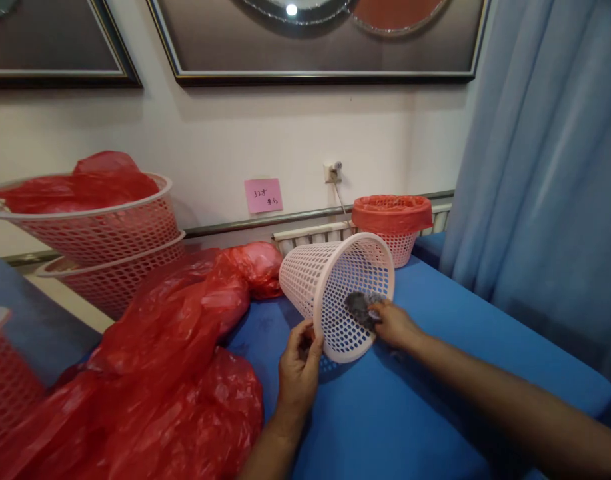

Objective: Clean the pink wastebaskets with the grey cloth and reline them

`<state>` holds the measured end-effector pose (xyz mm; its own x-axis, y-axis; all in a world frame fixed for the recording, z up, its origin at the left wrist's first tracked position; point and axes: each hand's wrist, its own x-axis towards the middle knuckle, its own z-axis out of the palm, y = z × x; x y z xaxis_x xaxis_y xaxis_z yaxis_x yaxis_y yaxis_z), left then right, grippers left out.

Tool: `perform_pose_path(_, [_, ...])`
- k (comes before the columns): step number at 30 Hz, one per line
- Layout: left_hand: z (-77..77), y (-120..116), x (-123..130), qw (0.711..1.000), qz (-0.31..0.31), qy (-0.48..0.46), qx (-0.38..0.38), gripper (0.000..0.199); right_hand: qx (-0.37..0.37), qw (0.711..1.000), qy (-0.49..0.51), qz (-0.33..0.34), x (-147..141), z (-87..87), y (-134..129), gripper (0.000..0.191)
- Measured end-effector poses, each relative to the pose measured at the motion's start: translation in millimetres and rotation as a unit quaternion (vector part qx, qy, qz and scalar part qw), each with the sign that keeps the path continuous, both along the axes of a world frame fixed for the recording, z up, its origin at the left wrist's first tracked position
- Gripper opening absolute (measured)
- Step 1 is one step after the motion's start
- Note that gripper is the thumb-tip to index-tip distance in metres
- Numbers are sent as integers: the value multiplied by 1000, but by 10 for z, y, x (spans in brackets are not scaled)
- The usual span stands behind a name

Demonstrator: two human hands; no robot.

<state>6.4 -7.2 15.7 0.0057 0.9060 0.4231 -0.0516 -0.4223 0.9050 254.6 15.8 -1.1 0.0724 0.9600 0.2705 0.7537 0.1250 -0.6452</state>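
Note:
A pale pink perforated plastic wastebasket (305, 270) lies tilted on its side on the blue-covered table, its mouth turned toward me. My left hand (300, 363) pinches the lower left of its rim between thumb and fingers. At the mouth's right side, my right hand (392, 323) is closed on a dark grey rag (360, 309), which reaches inside against the holed wall. The rag looks bunched up, and part of it is hidden by the fingers. Left of the basket, crumpled red plastic bags (185, 360) spread over the table.
Pink baskets (120, 233) are stacked at the left, the upper one holding red plastic. A red-lined basket (398, 243) stands behind at the right. Another basket (8, 387) is at the left edge. A blue curtain (535, 167) hangs right; a plugged socket (332, 174) is on the wall.

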Motion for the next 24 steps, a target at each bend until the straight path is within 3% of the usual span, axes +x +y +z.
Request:
perform_pose_path(3, [-4, 1, -12, 1000, 2, 0, 0, 37, -60, 993, 72, 71, -447, -4, -67, 41])
perform_pose_path(6, [-15, 10, -31, 1000, -7, 2, 7, 36, -61, 951, 273, 131, -724, 336, -29, 44])
perform_pose_path(9, [-29, 18, -46, 1000, -10, 4, 20, 35, 60, 853, 508, 102, -678, 822, 109, 46])
perform_pose_path(11, [-31, 17, -53, 1000, -5, 7, 24, 35, 177, 822, 540, 36, -493, 1031, 238, 48])
perform_pose_path(12, [-29, 15, -55, 1000, -3, 9, 23, 35, 224, 825, 519, -8, -375, 1064, 302, 48])
perform_pose_path(14, [-16, 6, -58, 1000, 0, 15, 19, 34, 274, 851, 436, -105, -132, 974, 403, 47])
perform_pose_path(17, [16, -15, -56, 1000, -4, 16, 12, 35, 258, 875, 350, -212, 143, 563, 439, 42])
perform_pose_path(21, [46, -40, -40, 1000, -7, 10, 14, 38, 203, 875, 358, -255, 217, 68, 243, 35])
perform_pose_path(24, [42, -46, -21, 999, 4, 18, 32, 43, 228, 869, 355, -258, 71, 44, -90, 45])
